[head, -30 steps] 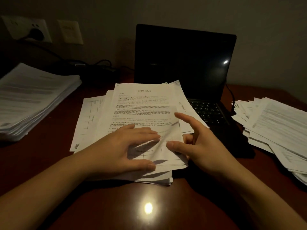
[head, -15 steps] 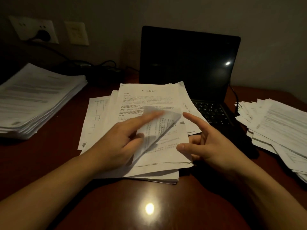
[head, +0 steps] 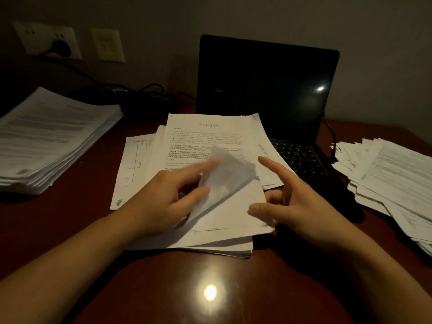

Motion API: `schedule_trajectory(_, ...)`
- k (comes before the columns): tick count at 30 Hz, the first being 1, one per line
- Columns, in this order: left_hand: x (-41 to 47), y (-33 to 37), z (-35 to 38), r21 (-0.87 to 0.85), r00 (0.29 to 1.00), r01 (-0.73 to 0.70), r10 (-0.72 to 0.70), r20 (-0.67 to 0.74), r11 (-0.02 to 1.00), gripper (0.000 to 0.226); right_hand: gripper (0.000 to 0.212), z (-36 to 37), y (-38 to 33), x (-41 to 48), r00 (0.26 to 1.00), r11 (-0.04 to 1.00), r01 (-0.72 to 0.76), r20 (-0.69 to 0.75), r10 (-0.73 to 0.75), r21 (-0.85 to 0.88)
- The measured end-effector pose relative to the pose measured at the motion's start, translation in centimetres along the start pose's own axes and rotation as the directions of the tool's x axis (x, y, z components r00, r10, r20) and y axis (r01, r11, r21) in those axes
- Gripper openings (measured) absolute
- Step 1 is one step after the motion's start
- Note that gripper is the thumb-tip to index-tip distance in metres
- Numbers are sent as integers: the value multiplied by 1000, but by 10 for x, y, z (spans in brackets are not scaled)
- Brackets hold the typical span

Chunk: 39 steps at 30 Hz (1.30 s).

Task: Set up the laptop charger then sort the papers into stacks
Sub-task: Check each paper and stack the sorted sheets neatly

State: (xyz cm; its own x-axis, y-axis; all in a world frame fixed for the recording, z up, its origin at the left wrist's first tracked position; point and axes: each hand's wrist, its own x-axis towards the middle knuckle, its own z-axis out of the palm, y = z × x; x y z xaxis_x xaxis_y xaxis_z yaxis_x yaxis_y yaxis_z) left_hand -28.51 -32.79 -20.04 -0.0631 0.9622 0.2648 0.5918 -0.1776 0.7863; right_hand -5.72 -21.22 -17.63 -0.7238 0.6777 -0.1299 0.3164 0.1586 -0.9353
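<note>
L hand (head: 168, 197): thumb + index pinch top sheet (head: 224, 176), which curls up off middle pile (head: 203, 136); sheet blurred. R hand (head: 301, 206): fingers spread apart, grips nothing, thumb over pile's right edge, index beside lifted sheet. Middle pile lies on tabletop (head: 210, 288) in front of open laptop (head: 266, 90), screen dark, pile's back edge overlapping laptop base. Neat stack (head: 53, 136) far left, loose fanned pile (head: 392, 174) at right. Plug (head: 62, 46) sits in wall socket (head: 35, 36); cable (head: 329, 132) runs by laptop's right side.
</note>
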Motion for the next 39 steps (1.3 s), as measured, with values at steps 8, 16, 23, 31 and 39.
schedule_trajectory(8,-1,-6,0,96,991,1,-14,132,995,42,93,9,1,3,995,997,69,-76,-71,-31)
schedule_trajectory(16,0,-5,0,97,999,-41,39,24,994,35,87,10,3,4,987,993,118,-111,-118,1)
schedule_trajectory(23,2,-5,-1,190,998,-69,67,17,979,40,88,9,1,3,992,995,98,-80,-95,26)
schedule_trajectory(31,1,-6,3,143,993,-121,122,3,982,44,83,9,5,6,989,993,97,-118,-90,62)
schedule_trajectory(39,-1,-2,-1,184,988,-143,130,81,972,52,81,9,2,4,970,988,123,-221,-99,98)
